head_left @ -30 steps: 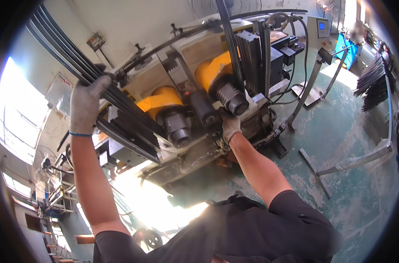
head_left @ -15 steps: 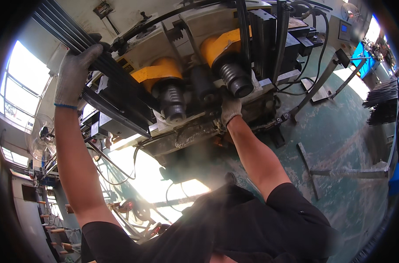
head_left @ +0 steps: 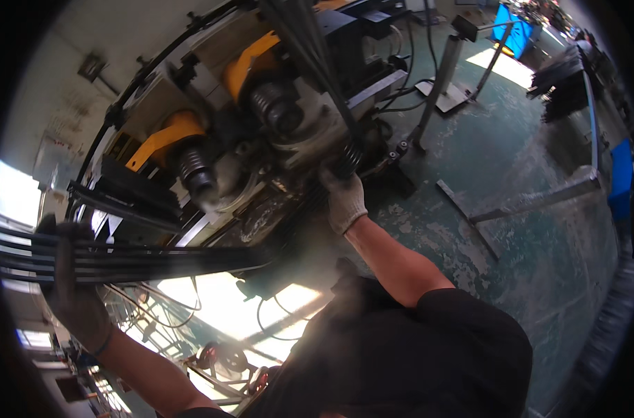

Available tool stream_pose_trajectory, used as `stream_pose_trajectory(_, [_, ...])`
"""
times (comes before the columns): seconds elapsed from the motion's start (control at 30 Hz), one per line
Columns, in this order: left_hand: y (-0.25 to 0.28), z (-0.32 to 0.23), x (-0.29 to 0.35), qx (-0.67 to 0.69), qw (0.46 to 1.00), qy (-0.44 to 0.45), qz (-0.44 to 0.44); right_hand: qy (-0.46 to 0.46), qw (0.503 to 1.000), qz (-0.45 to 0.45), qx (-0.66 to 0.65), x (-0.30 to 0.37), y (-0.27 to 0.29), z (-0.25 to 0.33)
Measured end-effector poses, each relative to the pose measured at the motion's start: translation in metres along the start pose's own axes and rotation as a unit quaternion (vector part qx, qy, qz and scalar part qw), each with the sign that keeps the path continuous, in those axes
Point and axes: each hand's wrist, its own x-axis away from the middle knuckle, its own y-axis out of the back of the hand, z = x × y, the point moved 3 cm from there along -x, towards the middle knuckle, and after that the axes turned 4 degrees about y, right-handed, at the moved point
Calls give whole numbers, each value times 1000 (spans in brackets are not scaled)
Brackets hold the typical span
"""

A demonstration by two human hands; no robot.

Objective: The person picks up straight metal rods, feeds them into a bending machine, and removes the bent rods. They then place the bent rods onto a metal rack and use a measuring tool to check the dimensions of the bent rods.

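A bundle of several long dark bars (head_left: 191, 263) crosses in front of the machine, bends near its middle and rises toward the far side on the right. My left hand (head_left: 76, 299), in a grey work glove, is closed around the bundle near its left end. My right hand (head_left: 346, 200), gloved in off-white, grips the bars at the other bend, beside the machine's front edge. Two threaded dark spindles (head_left: 197, 174) with orange-yellow brackets (head_left: 167, 143) stand on the machine just beyond the bars. Dust or glare blurs the middle of the bundle.
On the right, a metal stand (head_left: 533, 202) rests on the worn green floor (head_left: 428, 230). Another pile of dark bars (head_left: 560, 82) lies at the far right, near a blue bin (head_left: 510, 31). Cables (head_left: 170, 317) hang at the lower left, above a sunlit patch.
The bars have come off the machine's spindles toward me. My left hand has swung down and left with them; my right hand, lower before, now grips the bundle. The view has turned.
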Motion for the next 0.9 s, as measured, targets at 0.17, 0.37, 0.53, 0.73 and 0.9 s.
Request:
stream_pose_trajectory(0.17, [-23, 51, 136, 429, 880, 193, -61, 21, 977, -149, 149, 44, 175, 113])
stream_pose_trajectory(0.37, [-277, 1, 307, 446, 803, 389, 71, 238, 816, -311, 426, 91, 366, 316])
stream_pose_trajectory(0.53, [-408, -168, 439, 512, 665, 472, 271, 277, 699, -329, 571, 76, 436, 488])
stream_pose_trajectory(0.73, [-489, -304, 396, 638, 387, 612, 261, 399, 508, -338, 684, -4, 585, 655])
stream_pose_trajectory(0.9, [-515, -379, 306, 613, 498, 563, 244, 328, 400, -280, 809, -72, 675, 677])
